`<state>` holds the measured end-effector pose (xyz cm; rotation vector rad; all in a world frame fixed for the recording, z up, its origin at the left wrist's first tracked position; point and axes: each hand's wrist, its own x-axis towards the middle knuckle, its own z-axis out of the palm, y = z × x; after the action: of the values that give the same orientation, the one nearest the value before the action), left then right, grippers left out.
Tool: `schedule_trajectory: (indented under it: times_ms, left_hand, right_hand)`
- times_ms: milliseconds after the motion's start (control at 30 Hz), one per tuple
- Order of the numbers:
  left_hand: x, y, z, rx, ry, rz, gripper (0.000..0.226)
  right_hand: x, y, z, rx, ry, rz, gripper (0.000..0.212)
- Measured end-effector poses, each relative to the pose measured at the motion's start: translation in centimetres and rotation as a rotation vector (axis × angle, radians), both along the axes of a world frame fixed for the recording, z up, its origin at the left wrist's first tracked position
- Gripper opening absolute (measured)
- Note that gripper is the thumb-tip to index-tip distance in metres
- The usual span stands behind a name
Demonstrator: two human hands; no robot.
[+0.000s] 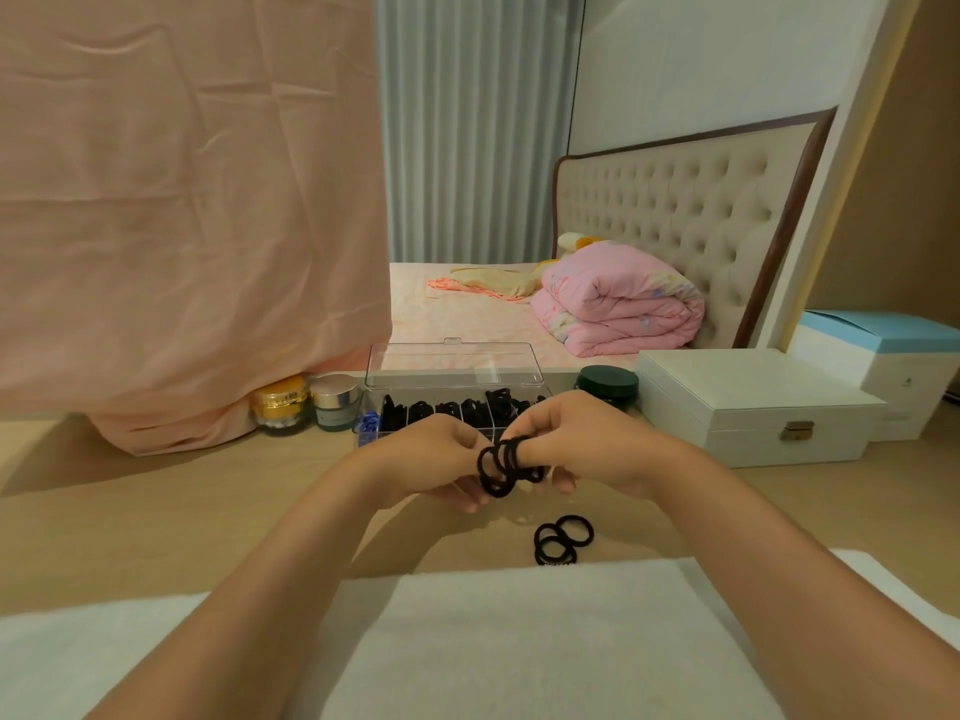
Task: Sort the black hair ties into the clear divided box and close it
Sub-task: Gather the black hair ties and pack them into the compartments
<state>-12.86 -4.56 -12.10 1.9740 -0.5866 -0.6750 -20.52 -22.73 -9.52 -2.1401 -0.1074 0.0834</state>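
Observation:
A bunch of several black hair ties (503, 467) hangs between my two hands above the wooden table. My left hand (441, 459) pinches the bunch from the left, and my right hand (569, 446) has the ties looped over its fingers. Behind the hands stands the clear divided box (379, 407), its lid (453, 363) raised upright, with black hair ties (470, 407) filling its compartments and something blue (370, 423) at its left end. A few loose black hair ties (562, 540) lie on the table below my right hand.
A white cloth (519, 641) covers the near table edge. Two cosmetic jars (306, 405) stand left of the box, a dark green round tin (608, 384) and a white latched case (748, 413) to its right. Pink fabric (182, 226) hangs at left; a bed lies behind.

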Motion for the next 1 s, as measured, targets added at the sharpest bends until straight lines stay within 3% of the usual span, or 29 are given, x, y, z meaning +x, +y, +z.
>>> schedule_trajectory:
  times_ms: [200,267,400,633,767,1000]
  left_hand:
    - [-0.3,0.2,0.5,-0.34,0.36,-0.007,0.037]
    - [-0.2,0.3,0.6,-0.287,0.298,-0.077,0.042]
    - [-0.1,0.1,0.2,-0.145,0.099,-0.07,0.028]
    - [0.5,0.6,0.3,-0.171,0.069,-0.053,0.024]
    - [0.4,0.8,1.2,-0.238,0.031,-0.074,0.026]
    - [2.1,1.3,2.9,-0.266,-0.263,0.141,0.023]
  right_hand:
    - [0.8,-0.2,-1.0,-0.03,-0.003,-0.177,0.009]
    - [0.9,0.1,-1.2,-0.048,-0.009,-0.215,0.005]
    - [1.3,0.5,-1.6,-0.045,0.041,-0.23,0.005]
    - [0.8,-1.1,-1.1,0.214,0.192,-0.165,0.037]
    - [0.8,-0.4,-0.7,0.365,0.204,-0.075,0.03]
    - [3.6,0.8,0.9,0.444,0.098,-0.255,0.027]
